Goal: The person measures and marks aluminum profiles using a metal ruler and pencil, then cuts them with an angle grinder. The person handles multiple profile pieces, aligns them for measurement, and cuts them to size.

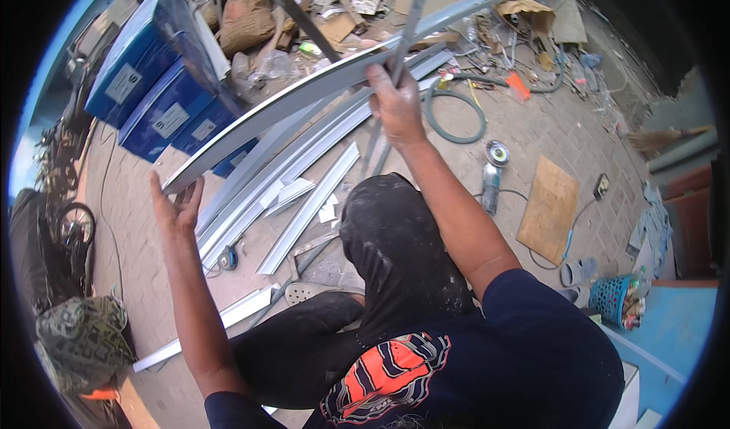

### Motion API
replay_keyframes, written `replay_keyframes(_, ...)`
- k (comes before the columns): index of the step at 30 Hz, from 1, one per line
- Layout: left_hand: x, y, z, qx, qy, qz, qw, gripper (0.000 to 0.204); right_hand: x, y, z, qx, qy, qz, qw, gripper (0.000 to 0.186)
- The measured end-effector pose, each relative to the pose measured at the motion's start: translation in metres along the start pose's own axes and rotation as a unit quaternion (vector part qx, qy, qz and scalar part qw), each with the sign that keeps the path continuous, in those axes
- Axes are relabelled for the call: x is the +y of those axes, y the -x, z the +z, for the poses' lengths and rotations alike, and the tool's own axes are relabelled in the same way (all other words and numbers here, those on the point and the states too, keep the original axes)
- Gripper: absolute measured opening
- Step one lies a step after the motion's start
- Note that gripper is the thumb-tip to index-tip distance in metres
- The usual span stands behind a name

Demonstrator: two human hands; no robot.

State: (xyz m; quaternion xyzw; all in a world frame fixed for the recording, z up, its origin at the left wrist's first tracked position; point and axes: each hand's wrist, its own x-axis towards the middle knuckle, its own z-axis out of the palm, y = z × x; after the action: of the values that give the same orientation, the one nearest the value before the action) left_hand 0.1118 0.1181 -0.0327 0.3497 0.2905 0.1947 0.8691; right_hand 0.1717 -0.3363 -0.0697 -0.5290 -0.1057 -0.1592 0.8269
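A long white-and-grey metal channel (281,106) runs diagonally across the upper view. My left hand (176,205) supports its near end, fingers curled up around it. My right hand (391,106) grips it farther along, together with a thin metal strip (412,18) that crosses it. Below lie several more long channels (304,216) and short offcuts (271,193). A tape measure (227,259) sits on the paving beside them.
Blue boxes (125,79) stand at the left, near bicycles (76,224) and a camouflage item (80,338). A rubble pile (251,18) is at the back. At right are a coiled hose (456,136), angle grinder (493,178), wooden board (547,208) and blue basket (617,300).
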Motion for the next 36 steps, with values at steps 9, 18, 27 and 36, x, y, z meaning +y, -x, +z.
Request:
replay_keyframes(9, -0.059, 0.033, 0.017, -0.028, 0.211, 0.093, 0.973, 0.057, -0.05, 0.044, -0.095, 0.024, 0.369, -0.093, 0.924, 0.049)
replay_keyframes(18, -0.086, 0.099, 0.061, -0.108, 0.307, 0.135, 0.936, 0.057, -0.141, 0.066, 0.019, -0.207, 0.547, -0.165, 0.794, 0.049)
replay_keyframes(27, -0.069, 0.138, 0.033, -0.13, 0.277, 0.206, 0.93, 0.049, -0.104, 0.083, 0.092, -0.307, 0.494, -0.241, 0.777, 0.046)
replay_keyframes(36, -0.053, 0.164, 0.027, -0.148, 0.147, 0.313, 0.927, 0.025, -0.099, 0.1, 0.097, -0.293, 0.482, -0.286, 0.774, 0.043)
